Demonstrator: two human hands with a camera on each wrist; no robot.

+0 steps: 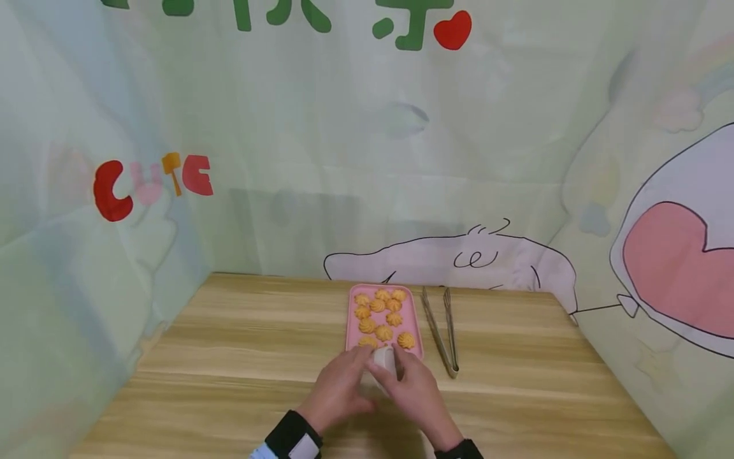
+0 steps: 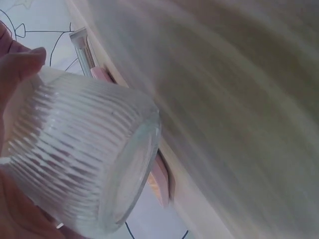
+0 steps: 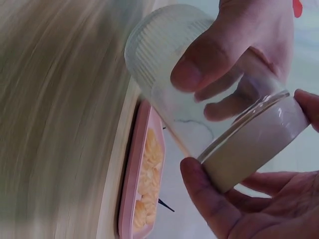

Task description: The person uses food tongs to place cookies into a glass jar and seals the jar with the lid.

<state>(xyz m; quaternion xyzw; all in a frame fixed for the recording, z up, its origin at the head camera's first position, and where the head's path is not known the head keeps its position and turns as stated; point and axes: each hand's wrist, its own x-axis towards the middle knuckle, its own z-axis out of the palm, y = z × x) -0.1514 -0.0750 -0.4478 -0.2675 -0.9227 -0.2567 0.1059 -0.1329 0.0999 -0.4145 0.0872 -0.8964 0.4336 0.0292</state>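
My left hand (image 1: 337, 386) holds a clear ribbed glass jar (image 2: 79, 149) around its body; the right wrist view shows the thumb in front and fingers behind the glass. My right hand (image 1: 417, 390) grips the jar's white lid (image 3: 256, 144) between thumb and fingers. The lid sits on the jar's mouth, and the jar is tilted above the table. No contents show through the glass. Just beyond the hands lies a pink tray (image 1: 351, 315) with several piped, golden cookies (image 1: 383, 332); the hands overlap its near edge in the head view.
Metal tongs (image 1: 454, 366) lie on the wooden table (image 1: 229, 357) just right of the tray, their tips pointing away. A printed cloth backdrop (image 1: 287, 127) with cartoon drawings and letters rises behind the table and along both sides.
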